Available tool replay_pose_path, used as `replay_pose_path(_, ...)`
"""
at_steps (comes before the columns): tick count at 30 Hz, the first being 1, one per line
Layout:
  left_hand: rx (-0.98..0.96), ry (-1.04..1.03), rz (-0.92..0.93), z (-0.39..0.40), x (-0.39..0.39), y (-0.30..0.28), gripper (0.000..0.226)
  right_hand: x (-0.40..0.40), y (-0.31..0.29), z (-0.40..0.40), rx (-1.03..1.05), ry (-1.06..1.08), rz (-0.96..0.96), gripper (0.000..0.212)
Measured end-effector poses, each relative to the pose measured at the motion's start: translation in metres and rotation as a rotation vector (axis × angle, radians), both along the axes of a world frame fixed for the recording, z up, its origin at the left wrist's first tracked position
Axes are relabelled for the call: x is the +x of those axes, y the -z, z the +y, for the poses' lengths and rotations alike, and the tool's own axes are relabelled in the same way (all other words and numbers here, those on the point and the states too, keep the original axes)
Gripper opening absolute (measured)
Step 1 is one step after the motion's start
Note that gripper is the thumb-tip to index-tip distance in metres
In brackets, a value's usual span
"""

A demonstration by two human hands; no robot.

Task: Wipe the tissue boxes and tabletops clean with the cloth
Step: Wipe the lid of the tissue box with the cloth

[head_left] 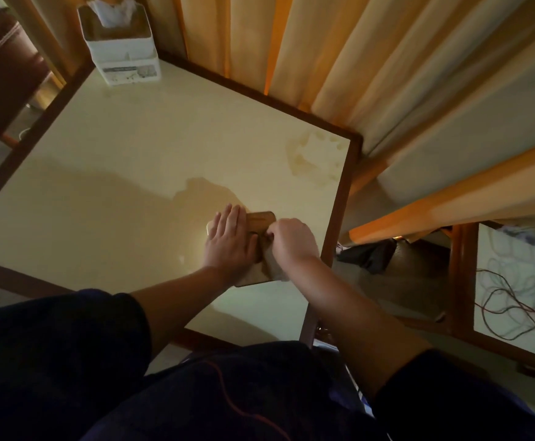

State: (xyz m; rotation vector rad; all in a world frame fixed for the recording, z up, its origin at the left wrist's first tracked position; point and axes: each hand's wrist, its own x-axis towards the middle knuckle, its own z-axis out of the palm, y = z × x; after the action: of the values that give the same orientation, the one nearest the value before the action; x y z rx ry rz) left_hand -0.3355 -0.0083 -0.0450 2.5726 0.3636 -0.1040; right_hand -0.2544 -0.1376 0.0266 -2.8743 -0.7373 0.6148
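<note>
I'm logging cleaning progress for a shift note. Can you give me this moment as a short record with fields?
setting: cream tabletop with dark wood rim, curtains behind
left hand: left hand lies flat, fingers straight, on a wooden box lid
right hand: right hand curled, pressing a pale cloth on the lid
other box: white tissue box at the far corner, tissue sticking out
marks: faint stains near the right edge
beside: tangled wires on the next table

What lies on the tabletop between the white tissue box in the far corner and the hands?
In the head view, only bare tabletop lies between the white tissue box and the left hand, apart from the hands' shadow.
</note>
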Motion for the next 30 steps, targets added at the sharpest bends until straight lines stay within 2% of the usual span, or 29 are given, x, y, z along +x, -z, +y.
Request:
replay_pose_path(7,0.036,0.051,-0.053,0.008,0.003,0.01,0.07,0.029,0.013,0.018,0.012,-0.015,-0.101,0.031)
replay_pose_path(11,0.047,0.07,-0.067,0.014,0.002,0.008,0.067,0.001,0.03,-0.003,0.136,0.034,-0.139,0.029)
replay_pose_path(15,0.083,0.068,-0.082,0.015,0.004,0.013,0.071,-0.034,0.034,-0.028,0.166,0.021,-0.15,0.023)
replay_pose_path(19,0.115,0.097,-0.096,0.016,0.003,0.017,0.069,-0.057,0.023,-0.043,0.099,0.006,-0.089,0.018)
replay_pose_path(25,0.085,0.077,-0.099,0.016,0.002,0.014,0.071,-0.053,0.002,-0.039,-0.088,-0.128,0.075,0.025)
replay_pose_path(30,0.058,0.082,-0.085,0.017,0.003,0.016,0.073,-0.018,-0.01,-0.008,-0.125,-0.116,0.001,0.028)
